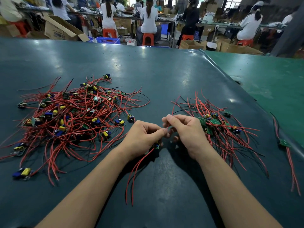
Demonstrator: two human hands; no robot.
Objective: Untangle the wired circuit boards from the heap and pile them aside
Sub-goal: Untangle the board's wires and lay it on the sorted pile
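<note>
Left of the grip, the tangled heap (69,116) blocks the mat (164,76). Right, the sorted pile (217,125) obstructs. Beyond and below the grip, the mat is free.

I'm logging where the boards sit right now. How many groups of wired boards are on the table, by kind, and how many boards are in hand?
Big tangled heap: 1
Sorted pile: 1
Stray board by table edge: 1
Board in hand: 1
Total: 4

A dark green tabletop (164,76) carries a tangled heap (69,116) on the left, a smaller pile (218,127) on the right, and one stray wired board (284,143) near its edge.
</note>
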